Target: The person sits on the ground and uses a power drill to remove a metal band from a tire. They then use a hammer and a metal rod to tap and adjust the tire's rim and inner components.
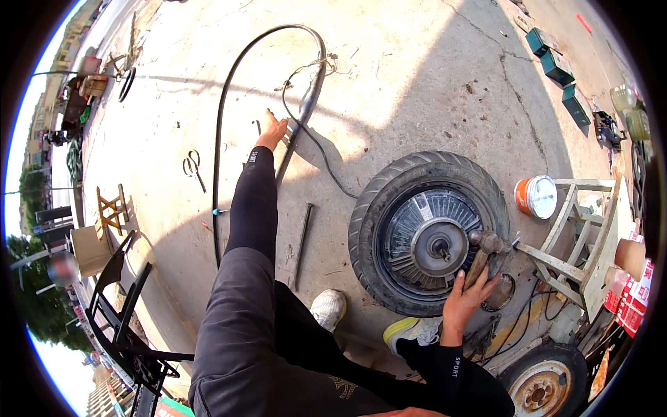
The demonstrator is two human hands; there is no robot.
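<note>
My left arm reaches forward over the concrete, and my left hand [274, 129] is open, index finger stretched out, inside the loop of a black hose [222, 104], near a small dark rod [258, 127] and a thin cable [316, 149]. My right hand [471, 299] grips the wooden handle of a hammer [490, 242] at the lower right edge of a black tire [377, 208] with a metal hub motor [427, 240], lying flat. A long steel bar [303, 247] lies left of the tire; scissors [194, 171] lie further left.
A bucket [535, 197], wooden stand [590, 236], dark green blocks [557, 67], red-and-white box [632, 299] and rusty-rimmed wheel [538, 389] are at right. A black metal frame [121, 320], cardboard box [92, 254] and wooden rack [111, 212] are at left.
</note>
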